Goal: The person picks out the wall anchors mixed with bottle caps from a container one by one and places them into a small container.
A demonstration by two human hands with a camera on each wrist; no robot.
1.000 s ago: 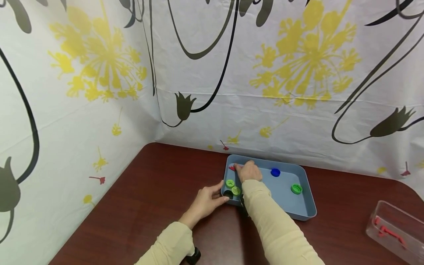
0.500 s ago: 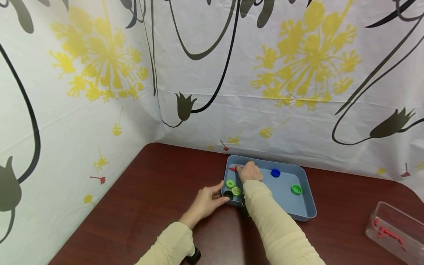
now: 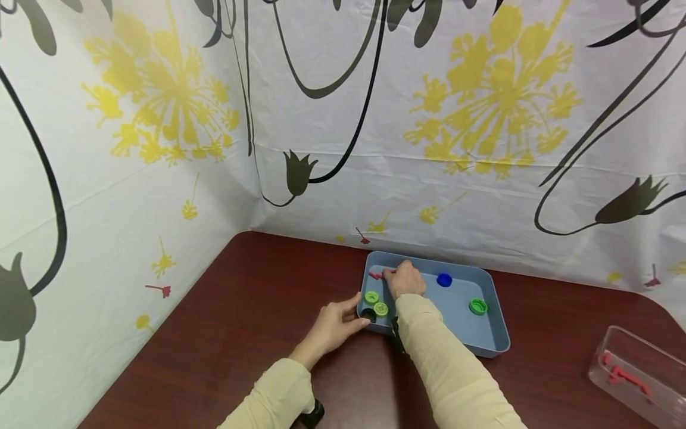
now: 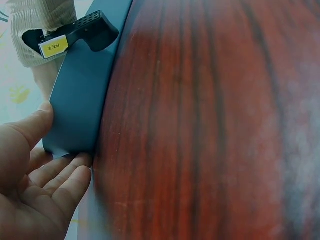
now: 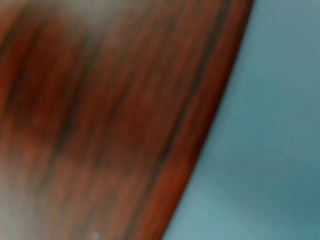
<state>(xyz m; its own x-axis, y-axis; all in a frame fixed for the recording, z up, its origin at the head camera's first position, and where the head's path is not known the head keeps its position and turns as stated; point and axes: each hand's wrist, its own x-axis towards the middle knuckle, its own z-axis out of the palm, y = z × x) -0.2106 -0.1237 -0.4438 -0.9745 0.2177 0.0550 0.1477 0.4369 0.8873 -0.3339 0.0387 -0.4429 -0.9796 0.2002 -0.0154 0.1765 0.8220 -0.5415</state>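
My left hand (image 3: 334,328) holds the near left corner of a shallow blue-grey tray (image 3: 471,333). In the left wrist view, the thumb of that left hand (image 4: 40,175) is at the rim and its fingers are at the end of the tray wall (image 4: 80,110). My right hand (image 3: 405,279) reaches down into the tray's back left part, fingers bent. At its fingertips a small red plastic piece (image 3: 374,275) pokes out, partly hidden by the hand. Two light green caps (image 3: 380,309) and a black cap (image 3: 368,314) sit in the near left corner.
Farther right in the tray lie a blue cap (image 3: 444,280) and a green cap (image 3: 478,307). A clear plastic box (image 3: 643,372) with red pieces (image 3: 629,381) stands at the right on the dark wooden table (image 3: 241,298). A patterned cloth (image 3: 332,208) hangs behind the tray.
The red piece at the right fingertips has turned and shifted slightly. The left hand keeps its place on the tray corner.
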